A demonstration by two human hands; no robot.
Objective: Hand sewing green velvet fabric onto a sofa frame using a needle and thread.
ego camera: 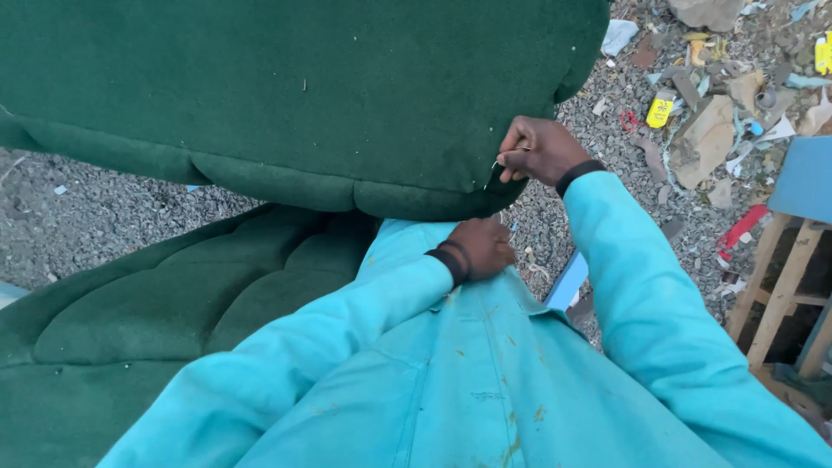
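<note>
A large dark green upholstered cushion (pixel 286 95) fills the upper left of the head view, its rounded edge facing me. My right hand (pixel 539 149) pinches a thin curved needle against the cushion's right edge. My left hand (pixel 482 248) is tucked under that same edge, fingers closed against the underside; what it grips is hidden. Both arms wear turquoise sleeves with black cuffs. A second green tufted cushion (pixel 165 303) lies lower left, beside my turquoise coat (pixel 468 381).
Grey gravel ground (pixel 95 208) lies behind the cushions. Scraps of cardboard, paper and yellow litter (pixel 706 130) are scattered at upper right. A bare wooden frame (pixel 784 286) with a blue panel (pixel 806 178) stands at the right edge.
</note>
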